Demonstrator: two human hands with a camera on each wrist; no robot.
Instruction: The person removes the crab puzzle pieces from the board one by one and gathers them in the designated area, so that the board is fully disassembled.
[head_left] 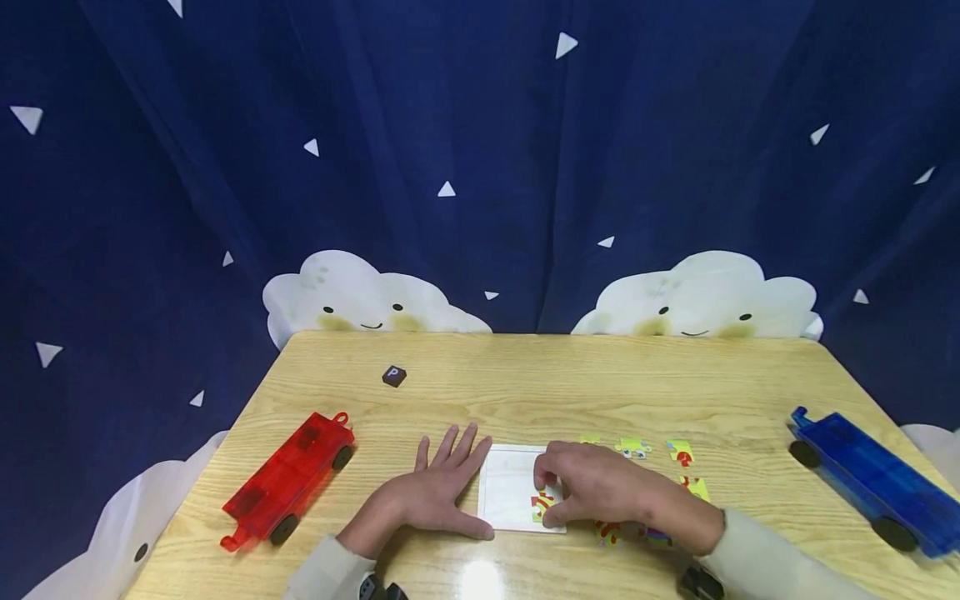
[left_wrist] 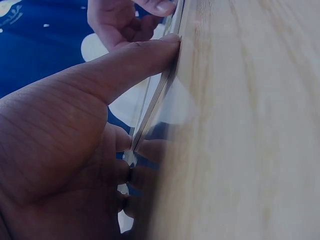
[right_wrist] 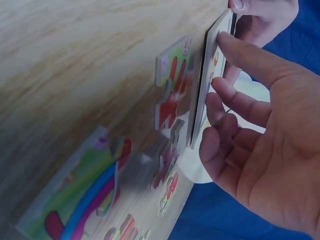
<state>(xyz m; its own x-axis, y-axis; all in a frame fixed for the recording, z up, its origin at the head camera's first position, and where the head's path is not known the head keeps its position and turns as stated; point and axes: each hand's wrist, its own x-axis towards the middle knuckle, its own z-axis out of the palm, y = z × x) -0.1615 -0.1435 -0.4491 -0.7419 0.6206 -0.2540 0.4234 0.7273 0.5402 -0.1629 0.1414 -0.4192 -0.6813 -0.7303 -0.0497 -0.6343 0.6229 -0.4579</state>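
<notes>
A shallow white puzzle tray [head_left: 513, 487] lies on the table between the two hands. My left hand [head_left: 442, 492] rests at its left side with fingers spread; the thumb [left_wrist: 155, 52] touches the near edge of the tray in the left wrist view. Over the tray's right part, my right hand [head_left: 600, 483] is curled, its thumb and index finger pinching a red and yellow puzzle piece [head_left: 540, 506] in the tray's near right corner. Its other fingers [right_wrist: 212, 142] are bent beside it. More puzzle pieces [right_wrist: 172, 82] lie right of the tray, partly hidden by that hand.
A red toy wagon [head_left: 288, 479] stands on the left of the wooden table [head_left: 555, 383], a blue toy wagon [head_left: 873, 479] on the right. A small black block [head_left: 393, 376] marked P sits at the back left. Behind hangs a dark blue curtain [head_left: 495, 125].
</notes>
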